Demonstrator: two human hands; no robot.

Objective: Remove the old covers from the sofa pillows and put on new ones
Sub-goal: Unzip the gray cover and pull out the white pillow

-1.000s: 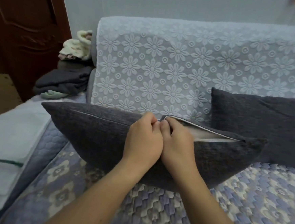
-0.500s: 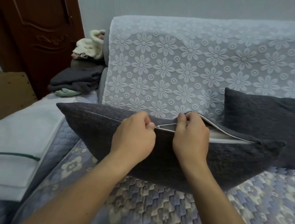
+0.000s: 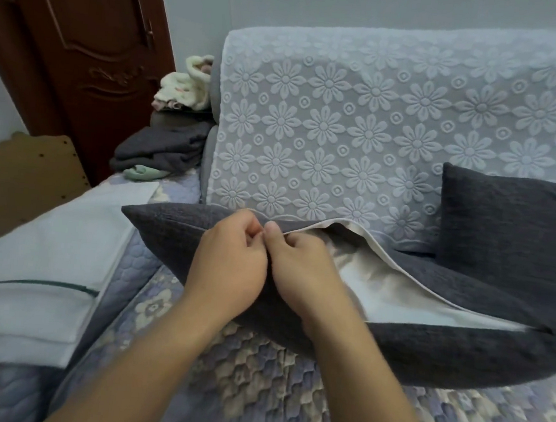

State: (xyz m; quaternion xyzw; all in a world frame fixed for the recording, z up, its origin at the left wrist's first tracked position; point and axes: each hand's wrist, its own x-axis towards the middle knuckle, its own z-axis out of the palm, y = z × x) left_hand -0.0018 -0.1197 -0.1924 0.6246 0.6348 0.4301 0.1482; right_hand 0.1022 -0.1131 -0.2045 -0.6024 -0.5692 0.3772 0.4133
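Pillow cover (image 3: 425,355): dark grey cloth, coarse matt weave. Inner pillow (image 3: 380,285): off-white cloth, smooth, faint sheen. Sofa back throw (image 3: 376,128): pale cloth, raised flower pattern, matt. Seat cover (image 3: 255,392): quilted printed cloth, stitched ridges. Door (image 3: 93,46): dark reddish wood, carved, slightly glossy. Second pillow (image 3: 508,222): same grey rough cloth.

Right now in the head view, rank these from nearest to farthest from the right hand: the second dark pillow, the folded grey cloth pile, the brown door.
From the right hand, which pinches the cover's zipper edge:
1. Second dark pillow, to the right, against the sofa back.
2. Folded grey cloth pile, up and left, at the sofa's end.
3. Brown door, far upper left, behind the pile.
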